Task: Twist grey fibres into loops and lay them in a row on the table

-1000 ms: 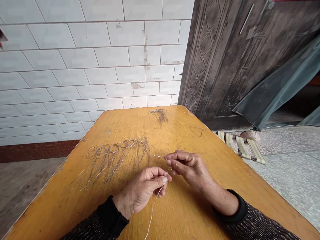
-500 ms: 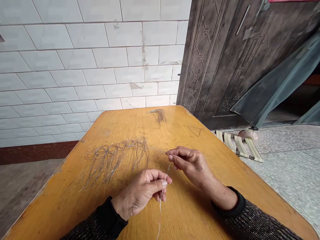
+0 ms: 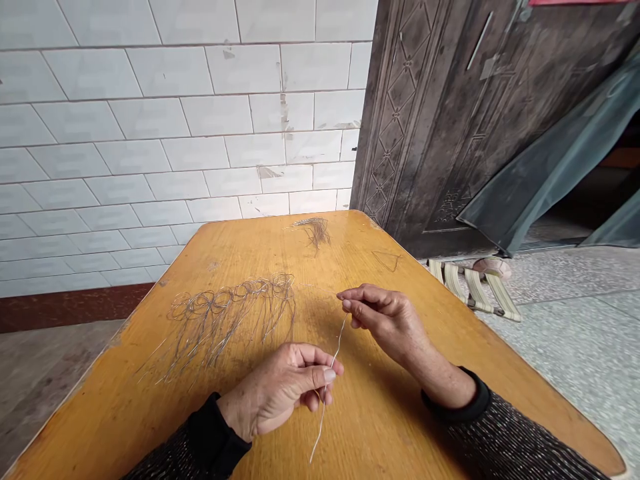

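Observation:
A thin silvery wire (image 3: 318, 430) runs between my two hands over the wooden table (image 3: 380, 427). My left hand (image 3: 290, 383) pinches it between thumb and fingers, and its lower end hangs free below that hand. Farther up, my right hand (image 3: 383, 320) is closed on the same wire with thumb and forefinger. A fine length extends left from the right fingertips toward a row of looped wires (image 3: 235, 293). Those loops lie left of my hands, their loose tails pointing toward me.
A smaller bundle of thin wires (image 3: 315, 230) lies near the table's far edge. A bent triangular wire (image 3: 387, 260) rests at the right. Beyond stand a tiled wall (image 3: 200, 113) and a dark carved door (image 3: 430, 133). A strapped seat (image 3: 475, 287) is beside the table.
My right hand has moved slightly up and right, away from the left hand. The wire's free lower end has drawn up and now shows fully. The view has shifted slightly.

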Tool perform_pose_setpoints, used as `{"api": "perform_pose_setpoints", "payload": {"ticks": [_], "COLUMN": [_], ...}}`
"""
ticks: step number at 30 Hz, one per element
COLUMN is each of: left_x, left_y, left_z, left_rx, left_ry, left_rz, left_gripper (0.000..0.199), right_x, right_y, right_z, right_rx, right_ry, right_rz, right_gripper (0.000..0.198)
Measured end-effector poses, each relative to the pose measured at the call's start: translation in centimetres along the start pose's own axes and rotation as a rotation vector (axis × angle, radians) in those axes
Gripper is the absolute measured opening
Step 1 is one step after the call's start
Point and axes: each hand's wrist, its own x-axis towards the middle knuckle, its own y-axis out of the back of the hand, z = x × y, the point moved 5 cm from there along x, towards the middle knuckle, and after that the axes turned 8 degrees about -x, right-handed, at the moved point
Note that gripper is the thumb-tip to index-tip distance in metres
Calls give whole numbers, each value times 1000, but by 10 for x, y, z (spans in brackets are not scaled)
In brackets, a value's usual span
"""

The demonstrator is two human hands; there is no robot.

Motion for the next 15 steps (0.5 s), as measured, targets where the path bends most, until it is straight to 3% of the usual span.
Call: {"api": "perform_pose_setpoints", "payload": {"ticks": [5,11,15], "left_x": [-1,-3,-2], "left_y": [0,-2,-1], "left_z": [1,0,0], "left_rx": [16,-75,-6], "left_ry": [1,62,21], "left_rz": [31,-58,-33], "left_gripper": [20,22,21], "right_x": [0,1,1], "right_y": [0,5,4], "right_z": [-1,-3,-4], "right_rx": [-1,39,41], "right_ry": [-10,-28,-23], "right_rz": [-25,28,19], "right_gripper": [16,16,16]}}
